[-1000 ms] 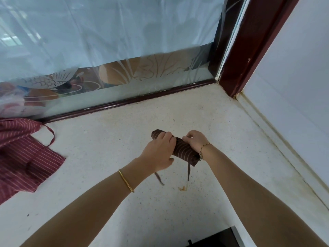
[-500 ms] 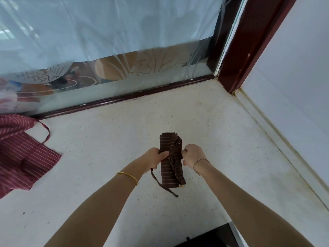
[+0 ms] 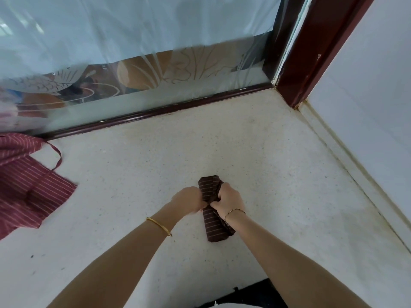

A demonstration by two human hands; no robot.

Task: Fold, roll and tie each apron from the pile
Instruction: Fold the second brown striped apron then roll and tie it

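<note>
A pale speckled stone floor (image 3: 138,178) meets a frosted glass panel (image 3: 133,41) with a dark red wooden frame (image 3: 311,52). At far left lies a red striped cloth apron (image 3: 26,187), well apart. At centre, the left hand (image 3: 189,200) and right hand (image 3: 229,200) both clench the rolled dark brown striped apron (image 3: 214,227).

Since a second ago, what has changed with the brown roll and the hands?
The brown rolled apron has turned from lying crosswise to pointing away from the person. The loose ties that hung below it no longer show. The left hand and the right hand have closed in on its middle and grip it. The red striped apron at the left stayed put.
</note>
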